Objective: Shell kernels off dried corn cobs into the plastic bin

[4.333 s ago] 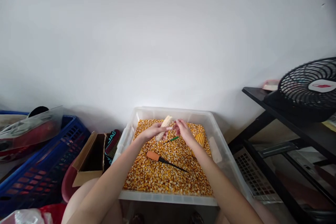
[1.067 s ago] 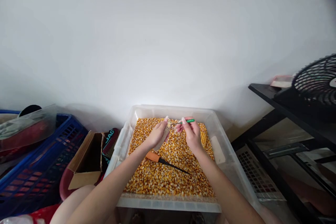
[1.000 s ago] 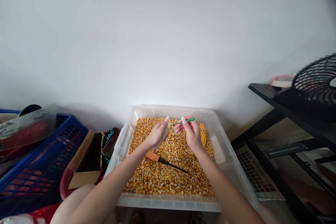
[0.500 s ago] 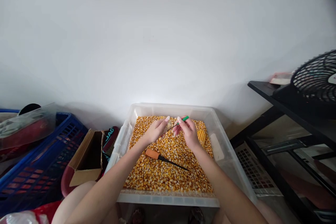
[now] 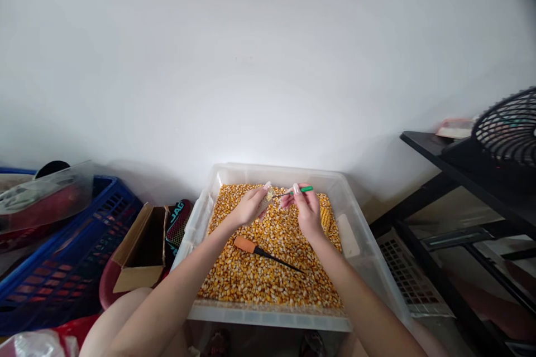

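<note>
A clear plastic bin (image 5: 355, 217) in front of me is filled with loose yellow corn kernels (image 5: 259, 273). My left hand (image 5: 250, 206) is closed around a pale stripped corn cob (image 5: 269, 195), mostly hidden by the fingers. My right hand (image 5: 307, 211) grips a thin green-handled tool (image 5: 300, 191), its metal tip touching the cob's end. An orange-handled pick (image 5: 255, 249) lies on the kernels just below my hands. A cob with yellow kernels still on it (image 5: 325, 217) lies beside my right hand.
A blue crate (image 5: 62, 268) and an open cardboard box (image 5: 140, 248) stand on the left. A black shelf (image 5: 464, 178) with a black fan (image 5: 508, 128) is on the right. A white wall rises behind the bin.
The green tool lay on the kernels 4.3 s ago; my right hand has since picked it up. Over the last second its handle swung slightly against the cob's end.
</note>
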The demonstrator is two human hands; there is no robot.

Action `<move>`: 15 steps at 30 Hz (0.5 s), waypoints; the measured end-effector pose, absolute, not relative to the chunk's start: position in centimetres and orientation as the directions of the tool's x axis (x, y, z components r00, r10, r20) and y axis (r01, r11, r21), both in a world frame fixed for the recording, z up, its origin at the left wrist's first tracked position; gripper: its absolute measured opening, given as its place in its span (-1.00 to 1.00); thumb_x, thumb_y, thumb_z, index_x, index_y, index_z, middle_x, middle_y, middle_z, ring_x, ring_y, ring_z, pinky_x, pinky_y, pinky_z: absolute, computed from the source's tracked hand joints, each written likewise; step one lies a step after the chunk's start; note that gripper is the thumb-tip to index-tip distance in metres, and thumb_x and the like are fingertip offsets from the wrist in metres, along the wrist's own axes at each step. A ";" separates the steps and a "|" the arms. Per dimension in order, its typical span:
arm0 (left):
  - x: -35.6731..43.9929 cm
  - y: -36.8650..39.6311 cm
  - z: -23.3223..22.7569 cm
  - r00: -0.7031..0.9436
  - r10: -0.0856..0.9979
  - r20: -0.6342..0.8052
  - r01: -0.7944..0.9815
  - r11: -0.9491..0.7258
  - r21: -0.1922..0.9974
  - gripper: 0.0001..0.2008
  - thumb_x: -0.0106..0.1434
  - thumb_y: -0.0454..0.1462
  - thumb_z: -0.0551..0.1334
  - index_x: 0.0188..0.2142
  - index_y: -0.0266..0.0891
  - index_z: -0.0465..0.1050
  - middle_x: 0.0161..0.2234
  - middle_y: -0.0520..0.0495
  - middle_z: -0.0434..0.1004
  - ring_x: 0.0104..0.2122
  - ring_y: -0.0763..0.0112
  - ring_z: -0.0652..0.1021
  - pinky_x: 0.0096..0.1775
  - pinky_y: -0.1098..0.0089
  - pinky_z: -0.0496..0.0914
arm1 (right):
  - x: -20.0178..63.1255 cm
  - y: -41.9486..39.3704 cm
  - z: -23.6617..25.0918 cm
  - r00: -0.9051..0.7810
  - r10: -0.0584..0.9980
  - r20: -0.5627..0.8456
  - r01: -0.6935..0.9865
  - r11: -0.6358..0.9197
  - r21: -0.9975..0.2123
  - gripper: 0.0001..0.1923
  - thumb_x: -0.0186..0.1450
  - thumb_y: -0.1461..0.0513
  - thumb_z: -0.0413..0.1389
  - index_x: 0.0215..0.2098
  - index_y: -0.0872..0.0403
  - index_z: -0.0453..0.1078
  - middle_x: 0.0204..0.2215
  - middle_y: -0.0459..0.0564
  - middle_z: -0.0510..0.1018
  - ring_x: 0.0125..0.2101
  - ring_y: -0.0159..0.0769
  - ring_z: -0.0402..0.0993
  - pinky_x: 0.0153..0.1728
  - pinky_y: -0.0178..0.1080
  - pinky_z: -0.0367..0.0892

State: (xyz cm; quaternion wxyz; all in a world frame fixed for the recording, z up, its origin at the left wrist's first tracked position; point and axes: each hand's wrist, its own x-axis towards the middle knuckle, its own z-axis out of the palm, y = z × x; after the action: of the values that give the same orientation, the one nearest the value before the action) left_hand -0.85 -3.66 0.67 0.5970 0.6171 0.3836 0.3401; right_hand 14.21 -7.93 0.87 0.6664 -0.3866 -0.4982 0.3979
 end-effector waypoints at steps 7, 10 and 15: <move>-0.7 -4.0 1.2 0.480 0.877 -0.028 0.080 -0.012 0.997 -0.44 0.20 0.14 -0.05 -0.67 -0.22 0.22 -0.80 0.05 0.22 -0.78 0.52 0.27 -0.68 0.47 0.15 | 14.1 -7.8 0.8 0.200 0.927 0.317 -0.191 0.355 -0.915 -0.74 0.25 0.00 0.03 -0.34 0.02 0.24 -0.55 -0.13 0.48 -0.57 -0.36 0.42 -0.52 -0.28 0.33; -0.6 -4.1 1.3 0.489 0.872 -0.022 0.065 -0.011 0.998 -0.45 0.21 0.13 -0.04 -0.68 -0.21 0.22 -0.81 0.06 0.21 -0.78 0.53 0.26 -0.67 0.47 0.15 | 14.1 -7.8 0.8 0.179 0.931 0.318 -0.196 0.350 -0.916 -0.75 0.26 0.01 0.03 -0.35 0.02 0.25 -0.55 -0.13 0.48 -0.58 -0.37 0.42 -0.53 -0.29 0.33; -0.7 -4.1 1.2 0.505 0.863 -0.021 0.077 -0.020 0.997 -0.47 0.22 0.11 -0.04 -0.64 -0.22 0.24 -0.80 0.07 0.20 -0.77 0.52 0.26 -0.67 0.47 0.14 | 14.2 -7.7 0.8 0.176 0.933 0.314 -0.183 0.344 -0.921 -0.74 0.26 0.01 0.03 -0.36 0.03 0.25 -0.56 -0.15 0.46 -0.63 -0.42 0.37 -0.58 -0.32 0.31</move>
State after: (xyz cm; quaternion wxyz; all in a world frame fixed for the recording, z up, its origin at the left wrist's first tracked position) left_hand -0.71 -4.12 1.21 0.5933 0.6327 0.3714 0.3313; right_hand 14.19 -7.74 0.83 0.6617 -0.3875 -0.4840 0.4216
